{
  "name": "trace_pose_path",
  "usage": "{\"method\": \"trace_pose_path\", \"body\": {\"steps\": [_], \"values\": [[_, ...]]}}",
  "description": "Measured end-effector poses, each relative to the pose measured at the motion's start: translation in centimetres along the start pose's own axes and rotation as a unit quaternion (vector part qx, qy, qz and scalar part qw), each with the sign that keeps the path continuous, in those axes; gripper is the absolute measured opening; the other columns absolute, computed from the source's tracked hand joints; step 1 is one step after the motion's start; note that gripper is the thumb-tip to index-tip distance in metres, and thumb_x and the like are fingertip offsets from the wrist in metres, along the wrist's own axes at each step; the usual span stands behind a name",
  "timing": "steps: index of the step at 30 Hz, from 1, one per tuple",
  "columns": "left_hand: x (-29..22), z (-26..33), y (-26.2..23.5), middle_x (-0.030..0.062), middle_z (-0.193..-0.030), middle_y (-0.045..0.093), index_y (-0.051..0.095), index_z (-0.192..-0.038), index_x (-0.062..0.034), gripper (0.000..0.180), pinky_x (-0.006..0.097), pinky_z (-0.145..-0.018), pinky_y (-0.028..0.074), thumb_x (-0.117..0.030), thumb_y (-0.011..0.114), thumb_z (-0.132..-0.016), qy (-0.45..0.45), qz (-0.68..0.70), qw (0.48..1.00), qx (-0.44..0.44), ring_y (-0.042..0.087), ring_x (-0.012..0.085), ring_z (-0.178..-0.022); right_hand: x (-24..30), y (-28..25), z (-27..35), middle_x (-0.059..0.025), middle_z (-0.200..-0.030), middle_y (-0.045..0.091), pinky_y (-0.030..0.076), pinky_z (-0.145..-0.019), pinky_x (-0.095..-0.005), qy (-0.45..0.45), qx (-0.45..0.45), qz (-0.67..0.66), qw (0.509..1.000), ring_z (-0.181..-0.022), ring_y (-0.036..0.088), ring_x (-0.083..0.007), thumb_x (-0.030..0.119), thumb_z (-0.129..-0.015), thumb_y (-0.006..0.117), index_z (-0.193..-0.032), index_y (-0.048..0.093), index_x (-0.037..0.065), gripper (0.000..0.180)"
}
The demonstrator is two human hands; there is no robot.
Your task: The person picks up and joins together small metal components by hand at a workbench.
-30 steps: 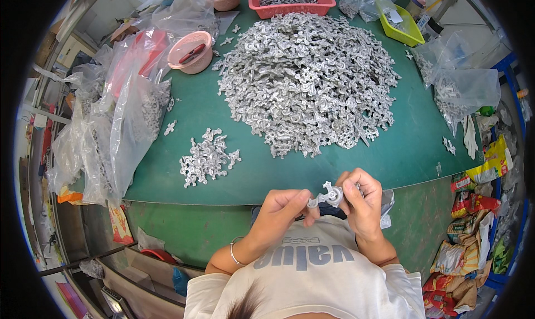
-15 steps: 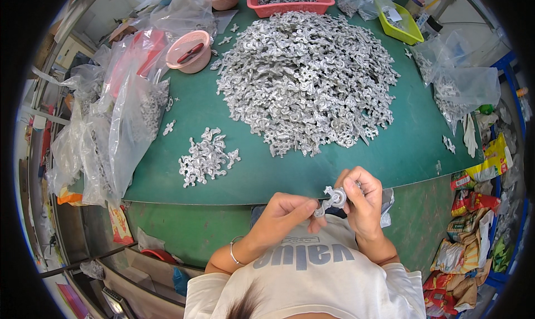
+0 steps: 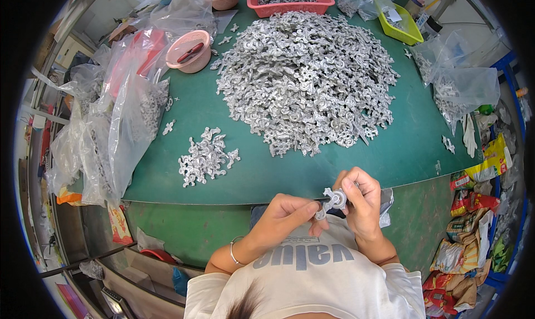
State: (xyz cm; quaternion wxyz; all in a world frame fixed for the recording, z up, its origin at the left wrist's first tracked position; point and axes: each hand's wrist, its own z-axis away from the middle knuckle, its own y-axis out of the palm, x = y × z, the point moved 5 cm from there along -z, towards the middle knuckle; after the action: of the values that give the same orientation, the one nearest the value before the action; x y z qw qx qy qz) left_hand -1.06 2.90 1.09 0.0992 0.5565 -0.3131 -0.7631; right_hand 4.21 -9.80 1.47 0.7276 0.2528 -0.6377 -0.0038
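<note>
Between my two hands, just off the table's near edge, is a small silvery cast metal part (image 3: 335, 198) with rounded, lobed ends. My left hand (image 3: 291, 214) pinches its lower left end between thumb and fingers. Closed round its other side, my right hand (image 3: 361, 202) covers part of it; whether a tool sits in that hand is hidden. A big heap of similar grey metal parts (image 3: 306, 79) covers the middle of the table. To its left, nearer me, lies a small pile of such parts (image 3: 205, 158).
The green table (image 3: 262, 177) ends just ahead of my hands. On the left are clear plastic bags (image 3: 120, 124) and a pink bowl (image 3: 189, 67) holding a red-handled tool. A red basket (image 3: 290, 8) and a yellow-green basket (image 3: 409, 36) stand behind. Another bag of parts (image 3: 454, 93) lies right.
Almost nothing differs. My right hand's fingers have shifted very slightly on the metal part, which stays between both hands.
</note>
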Motion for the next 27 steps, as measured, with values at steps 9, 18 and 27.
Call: {"method": "trace_pose_path", "body": {"steps": [9, 18, 27], "values": [[0.1, 0.0, -0.1, 0.0139, -0.071, 0.058, 0.059, -0.074, 0.0060, 0.036, 0.028, -0.055, 0.042, -0.026, 0.048, -0.089, -0.006, -0.014, 1.000, 0.000, 0.051, 0.0169, -0.060, 0.1, 0.0, 0.0, -0.0015, -0.065, 0.049, 0.024, -0.038, -0.0169, 0.000, 0.000, 0.000, 1.000, -0.043, 0.034, -0.0014, 0.009, -0.087, 0.049, -0.072, 0.048, 0.002, 0.016], [0.0, 0.0, 0.0, 0.0132, -0.072, 0.058, 0.058, -0.072, 0.0037, 0.036, 0.028, -0.055, 0.042, -0.028, 0.052, -0.087, -0.002, -0.008, 1.000, 0.009, 0.052, 0.0164, -0.059, 0.4, 0.2, 0.1, -0.0020, -0.066, 0.051, 0.026, -0.041, -0.0169, -0.016, 0.002, 0.016, 1.000, -0.046, 0.036, -0.0016, 0.009, -0.087, 0.050, -0.074, 0.050, 0.001, 0.015], [-0.2, -0.2, -0.1, 0.0083, -0.074, 0.060, 0.061, -0.080, 0.0060, 0.021, 0.025, -0.063, 0.043, -0.011, 0.051, -0.086, 0.006, 0.019, 1.000, -0.021, 0.054, 0.0119, -0.068, 2.5, -0.3, 0.0, -0.0076, -0.070, 0.056, 0.036, -0.050, -0.0208, -0.120, -0.010, 0.131, 0.984, -0.055, 0.048, -0.0089, 0.001, -0.079, 0.058, -0.074, 0.057, -0.003, 0.006]]}}
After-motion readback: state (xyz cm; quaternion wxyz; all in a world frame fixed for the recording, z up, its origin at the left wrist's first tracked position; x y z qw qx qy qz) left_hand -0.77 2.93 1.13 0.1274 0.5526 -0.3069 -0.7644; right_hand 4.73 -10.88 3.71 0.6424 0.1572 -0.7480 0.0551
